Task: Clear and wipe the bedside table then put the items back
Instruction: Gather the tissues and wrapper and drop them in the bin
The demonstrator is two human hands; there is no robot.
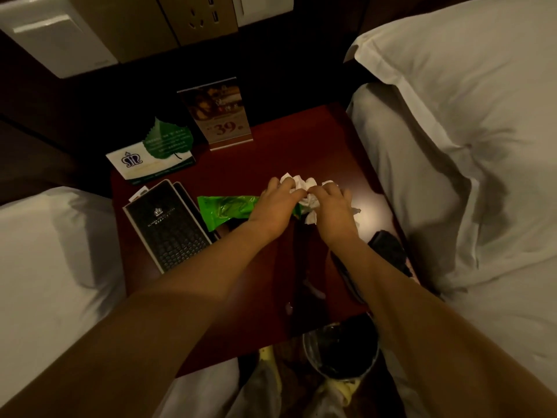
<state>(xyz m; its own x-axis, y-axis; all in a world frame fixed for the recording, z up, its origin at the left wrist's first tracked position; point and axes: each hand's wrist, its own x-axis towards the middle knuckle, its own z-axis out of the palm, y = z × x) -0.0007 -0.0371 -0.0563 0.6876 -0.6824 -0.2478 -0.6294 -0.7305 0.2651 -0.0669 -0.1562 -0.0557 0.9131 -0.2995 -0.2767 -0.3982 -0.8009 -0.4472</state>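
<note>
A dark red bedside table stands between two beds. Crumpled white tissue lies near its middle, and both hands are closed around it: my left hand from the left, my right hand from the right. A green plastic wrapper lies under my left hand. At the left are a black booklet and a white card with a green leaf. An upright acrylic sign reading 39 stands at the back. A black object lies at the right edge.
White bedding flanks the table, with a pillow on the right and a bed on the left. A bin with a dark liner stands on the floor below the table's front edge. A wall panel with sockets is behind.
</note>
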